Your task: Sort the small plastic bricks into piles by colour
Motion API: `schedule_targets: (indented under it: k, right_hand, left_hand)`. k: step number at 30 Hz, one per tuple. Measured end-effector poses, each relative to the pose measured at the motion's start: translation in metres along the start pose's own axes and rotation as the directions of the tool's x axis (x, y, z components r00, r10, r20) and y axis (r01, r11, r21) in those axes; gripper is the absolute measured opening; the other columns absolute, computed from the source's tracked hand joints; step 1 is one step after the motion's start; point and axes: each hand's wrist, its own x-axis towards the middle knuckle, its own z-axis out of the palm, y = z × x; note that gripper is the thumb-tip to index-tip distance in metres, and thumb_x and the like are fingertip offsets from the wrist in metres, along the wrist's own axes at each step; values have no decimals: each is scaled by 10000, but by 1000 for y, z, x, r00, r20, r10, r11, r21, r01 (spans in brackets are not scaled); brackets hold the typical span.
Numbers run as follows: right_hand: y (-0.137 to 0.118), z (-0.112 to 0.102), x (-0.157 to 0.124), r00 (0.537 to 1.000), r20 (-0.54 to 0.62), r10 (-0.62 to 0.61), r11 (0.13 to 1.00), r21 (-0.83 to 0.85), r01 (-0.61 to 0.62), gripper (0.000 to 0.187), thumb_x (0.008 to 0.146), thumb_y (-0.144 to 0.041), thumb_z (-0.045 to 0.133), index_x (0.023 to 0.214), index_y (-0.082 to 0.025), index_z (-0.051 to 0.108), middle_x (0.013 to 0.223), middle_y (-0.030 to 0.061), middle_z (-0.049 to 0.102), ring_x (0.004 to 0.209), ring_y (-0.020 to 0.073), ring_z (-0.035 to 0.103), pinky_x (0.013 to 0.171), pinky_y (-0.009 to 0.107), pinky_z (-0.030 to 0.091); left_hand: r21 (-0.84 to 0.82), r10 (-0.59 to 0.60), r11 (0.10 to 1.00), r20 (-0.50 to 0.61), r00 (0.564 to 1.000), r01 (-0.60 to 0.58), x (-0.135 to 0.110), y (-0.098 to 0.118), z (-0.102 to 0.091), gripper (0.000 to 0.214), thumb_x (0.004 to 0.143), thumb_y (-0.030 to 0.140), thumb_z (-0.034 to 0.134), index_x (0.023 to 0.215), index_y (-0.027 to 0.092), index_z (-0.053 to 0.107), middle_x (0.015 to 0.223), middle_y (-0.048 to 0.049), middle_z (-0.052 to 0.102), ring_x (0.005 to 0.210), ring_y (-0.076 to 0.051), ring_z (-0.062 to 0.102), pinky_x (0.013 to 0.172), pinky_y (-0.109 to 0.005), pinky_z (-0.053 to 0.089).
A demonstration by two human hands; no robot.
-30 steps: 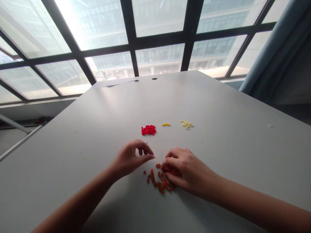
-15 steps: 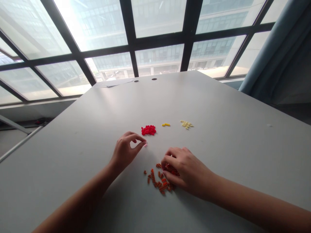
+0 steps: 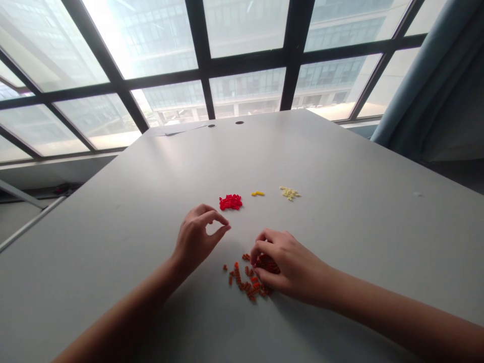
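My left hand (image 3: 198, 234) is raised above the white table, thumb and forefinger pinched together just below a heap of red toy bricks (image 3: 230, 202). Whatever its fingertips hold, if anything, is too small to make out. My right hand (image 3: 285, 264) rests over a loose pile of small brown and orange building bricks (image 3: 251, 287). Its fingers are curled and thumb and forefinger nearly meet at the pile's edge. The curled fingers hide part of the pile and anything in their grip.
Beyond the hands lie a few yellow bricks (image 3: 257, 193) and a small heap of pale cream bricks (image 3: 290, 193). The white table (image 3: 359, 227) stretches to tall windows, with two dark round holes and a flat sheet (image 3: 185, 129) at its far end. A blue curtain (image 3: 419, 96) hangs at right.
My left hand's fingertips have shifted slightly right and down, and a pinkish bit seen at them is no longer visible. My right hand has stayed nearly still over the brown bricks.
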Motion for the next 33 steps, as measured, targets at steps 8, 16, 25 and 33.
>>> schedule_targets:
  k: [8, 16, 25, 33]
  right_hand:
    - [0, -2, 0, 1000, 11, 28, 1000, 7, -28, 78, 757, -159, 617, 800, -199, 668, 933, 51, 594, 817, 171, 555, 821, 354, 409]
    - [7, -6, 3, 972, -231, 52, 984, 178, -11, 101, 831, -263, 597, 836, -205, 680, 863, 36, 592, 725, 143, 555, 705, 284, 442]
    - [6, -2, 1, 927, -373, -33, 988, 128, 86, 120, 853, -262, 579, 815, -188, 666, 818, 39, 597, 731, 150, 561, 683, 286, 429]
    - [12, -16, 3, 915, -379, -139, 987, 19, 158, 119, 849, -264, 601, 846, -197, 699, 806, 40, 633, 696, 132, 571, 664, 261, 426]
  left_hand:
    - [-97, -16, 995, 95, 995, 25, -3, 10, 0, 33, 750, 254, 698, 757, 222, 692, 816, -25, 614, 775, -163, 583, 744, -303, 469]
    - [-270, -48, 958, 185, 982, 97, -5, 20, -2, 60, 698, 276, 744, 717, 226, 716, 784, -16, 610, 685, -123, 551, 647, -247, 461]
    - [-341, -24, 936, 199, 980, 93, -10, 34, -3, 46, 737, 257, 708, 725, 212, 709, 731, -9, 582, 671, -120, 534, 646, -246, 452]
    - [-229, -22, 972, 104, 994, 45, -7, 29, -4, 50, 775, 235, 657, 756, 203, 691, 745, -10, 610, 676, -123, 550, 650, -244, 451]
